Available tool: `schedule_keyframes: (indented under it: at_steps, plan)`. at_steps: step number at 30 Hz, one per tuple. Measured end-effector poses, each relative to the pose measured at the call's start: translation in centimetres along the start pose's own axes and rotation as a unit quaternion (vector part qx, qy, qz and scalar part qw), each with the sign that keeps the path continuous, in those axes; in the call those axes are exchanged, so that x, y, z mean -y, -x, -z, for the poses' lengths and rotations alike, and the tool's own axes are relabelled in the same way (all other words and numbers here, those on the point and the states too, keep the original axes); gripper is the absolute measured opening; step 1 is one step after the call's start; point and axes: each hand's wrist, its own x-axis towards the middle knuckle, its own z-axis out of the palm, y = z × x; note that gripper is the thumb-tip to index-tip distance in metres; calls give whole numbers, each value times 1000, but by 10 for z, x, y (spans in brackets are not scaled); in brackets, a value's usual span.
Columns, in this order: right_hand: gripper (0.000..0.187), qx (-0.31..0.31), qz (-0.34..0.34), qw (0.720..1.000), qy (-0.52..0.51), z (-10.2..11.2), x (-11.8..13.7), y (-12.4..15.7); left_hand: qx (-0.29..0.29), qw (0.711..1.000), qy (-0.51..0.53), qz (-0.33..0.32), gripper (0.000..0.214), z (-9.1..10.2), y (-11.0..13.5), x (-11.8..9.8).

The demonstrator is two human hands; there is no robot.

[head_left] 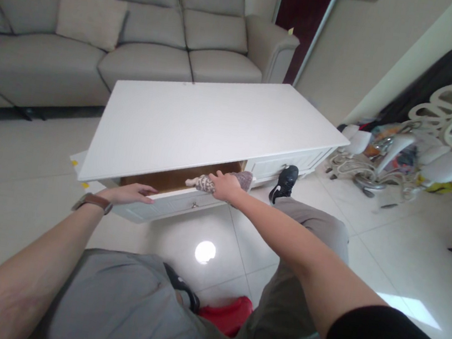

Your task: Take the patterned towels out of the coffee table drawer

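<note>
From my remote seat, I look down over grey-trousered knees and a red stool (231,314) on the glossy tiled floor (3,200). Both bare arms stretch forward to the open drawer (171,201) of a low white desk (211,122). The left hand (132,194), a brown-strapped watch (92,202) at its wrist, lies flat on the drawer's white front edge, fingers extended and apart, clamped on nothing. The right hand (226,185), arm nearly straight, reaches over the right end of the drawer, its grip closed over a patterned cloth (207,182) that rests at the drawer's lip, half in and half out. I judge the step in hand to be the handling of the cloth at the drawer, the left hand steadying the front; the next move calls for a firm hold on the soft fabric and clearance under the desk's overhanging top. Beyond, a grey sofa (149,57) and beige cushion (90,14) fill the far left; white chairs (396,154) crowd the far right.
</note>
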Motion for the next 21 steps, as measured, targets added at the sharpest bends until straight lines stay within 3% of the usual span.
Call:
schedule_keyframes:
  at_steps: [4, 7, 14, 21]
  plan:
    - [64, 8, -56, 998, 1, -3, -37, 15, 2, 1000, 11, -6, 86, -1, -2, 2]
    - [64, 10, -98, 995, -10, -5, -51, 23, -1, 1000, 9, -6, 84, -1, 0, 1]
    - [62, 10, -142, 990, 0, -10, -43, 22, -7, 1000, -8, -1, 84, -1, -1, 3]
    - [73, 55, -150, 987, 6, -6, -40, 15, -2, 1000, -2, 3, 86, 0, -1, -6]
